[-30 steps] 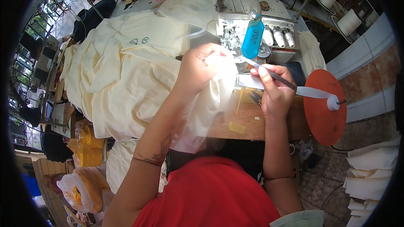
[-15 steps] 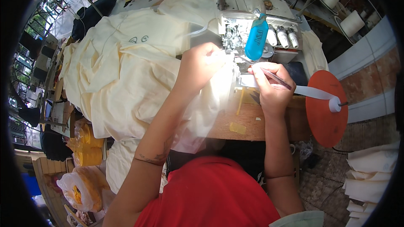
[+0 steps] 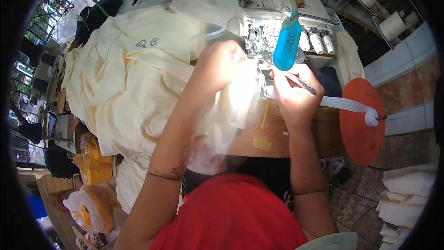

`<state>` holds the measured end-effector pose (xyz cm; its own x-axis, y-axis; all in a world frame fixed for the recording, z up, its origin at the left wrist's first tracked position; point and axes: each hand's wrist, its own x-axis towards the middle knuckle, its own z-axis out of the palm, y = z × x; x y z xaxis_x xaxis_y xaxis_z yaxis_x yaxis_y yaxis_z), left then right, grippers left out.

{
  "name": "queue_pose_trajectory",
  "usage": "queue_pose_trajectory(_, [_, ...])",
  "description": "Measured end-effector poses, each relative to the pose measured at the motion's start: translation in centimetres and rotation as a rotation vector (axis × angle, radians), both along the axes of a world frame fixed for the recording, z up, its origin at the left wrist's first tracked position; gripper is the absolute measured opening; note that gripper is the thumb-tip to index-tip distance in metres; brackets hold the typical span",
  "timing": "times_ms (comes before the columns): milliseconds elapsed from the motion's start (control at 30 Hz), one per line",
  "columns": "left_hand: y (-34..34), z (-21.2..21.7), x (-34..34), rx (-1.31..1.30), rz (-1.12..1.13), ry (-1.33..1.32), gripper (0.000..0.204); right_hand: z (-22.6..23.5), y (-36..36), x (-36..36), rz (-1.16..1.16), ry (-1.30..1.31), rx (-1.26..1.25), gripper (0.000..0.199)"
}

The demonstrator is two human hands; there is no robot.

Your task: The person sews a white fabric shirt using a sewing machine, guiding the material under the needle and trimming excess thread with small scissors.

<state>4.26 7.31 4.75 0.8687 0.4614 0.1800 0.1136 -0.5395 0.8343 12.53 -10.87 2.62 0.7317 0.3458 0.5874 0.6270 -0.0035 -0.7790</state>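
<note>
Bright light falls on the stitching area of a sewing machine (image 3: 263,32). Close to it on the left, my left hand (image 3: 219,62) is closed, its fingers pinching the edge of cream fabric (image 3: 129,88). On the other side, my right hand (image 3: 298,95) grips metal tweezers (image 3: 301,83), slanting up and left toward the needle area. Their tips are lost in the glare and behind a blue rounded piece (image 3: 286,44) hanging from the machine. A white tape (image 3: 344,103) runs past my right hand from a roll on an orange disc (image 3: 363,122).
The fabric heaps over the table on the left. Yellow tape (image 3: 262,144) sticks to the wooden table edge (image 3: 282,143). Thread cones (image 3: 392,26) stand at the upper right. Plastic bags (image 3: 88,208) sit at the lower left, and folded cream cloth (image 3: 409,199) lies at the lower right.
My right hand with the tweezers has moved slightly up and left, closer to the stitching area. My left hand keeps its pinch on the fabric. The whole view has shifted a little.
</note>
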Motion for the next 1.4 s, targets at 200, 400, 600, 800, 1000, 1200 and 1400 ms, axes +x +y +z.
queue_pose_trajectory(200, [0.8, -0.4, 0.0, -0.144, -0.098, 0.091, 0.015, 0.8, -0.1, -0.8, -0.036, 0.087, 0.016, 0.012])
queue_pose_trajectory(400, [0.6, -0.3, 0.7, 0.025, 0.014, 0.002, 0.018, -0.9, 0.7, 0.3, 0.006, 0.04, 0.054, 0.009])
queue_pose_trajectory(600, [0.2, -0.5, 1.6, 0.074, 0.115, 0.048, 0.026, -1.9, 1.7, 0.3, -0.004, 0.1, 0.166, 0.01])
queue_pose_trajectory(800, [0.1, -0.7, 1.8, 0.08, 0.116, -0.009, 0.027, -1.9, 1.9, 0.5, -0.008, 0.094, 0.173, 0.011])
queue_pose_trajectory(1000, [1.9, 2.0, -4.7, -0.106, -0.126, 0.152, 0.019, 2.2, -3.0, -2.9, -0.098, -0.228, -0.048, 0.013])
queue_pose_trajectory(1200, [4.6, 4.4, -13.6, -0.059, -0.104, 0.015, 0.026, 0.2, -3.2, -9.4, 0.072, 0.022, -0.281, 0.017])
queue_pose_trajectory(1400, [-0.7, -1.6, -12.6, 0.555, 0.039, -0.26, 0.041, -2.2, -0.9, -8.4, 0.036, 0.188, -0.377, 0.024])
